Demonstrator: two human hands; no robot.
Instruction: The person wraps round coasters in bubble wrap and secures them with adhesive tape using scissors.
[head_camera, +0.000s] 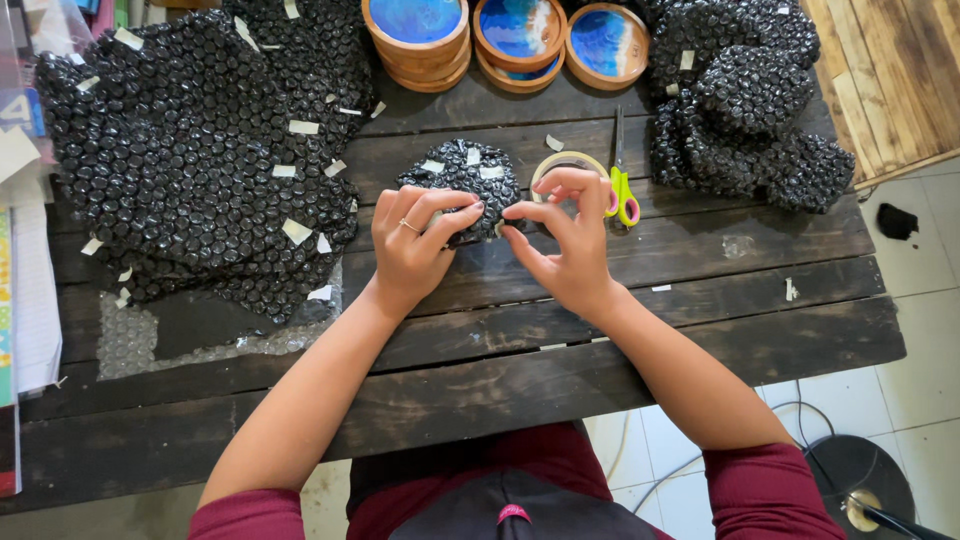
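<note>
Black bubble-wrapped parcel (462, 188) pinched by left hand (415, 245) and right hand (565, 245), seemingly taping.

Soft daylight lit the scene evenly. Glare speckled the black bubble wrap (190, 150) left of the hands. Focus stayed sharp.

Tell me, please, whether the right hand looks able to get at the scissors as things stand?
Probably yes: the scissors lie in the open on the table just beyond the right hand, beside the tape roll. But its fingers are pinching the bubble-wrapped bundle.

Dark plank table (640, 345), black bubble-wrap heaps (190, 150) left and right (745, 95), wrapped parcel (462, 185), tape roll (560, 165), scissors (622, 175), blue-centred wooden coasters (505, 35)
</note>
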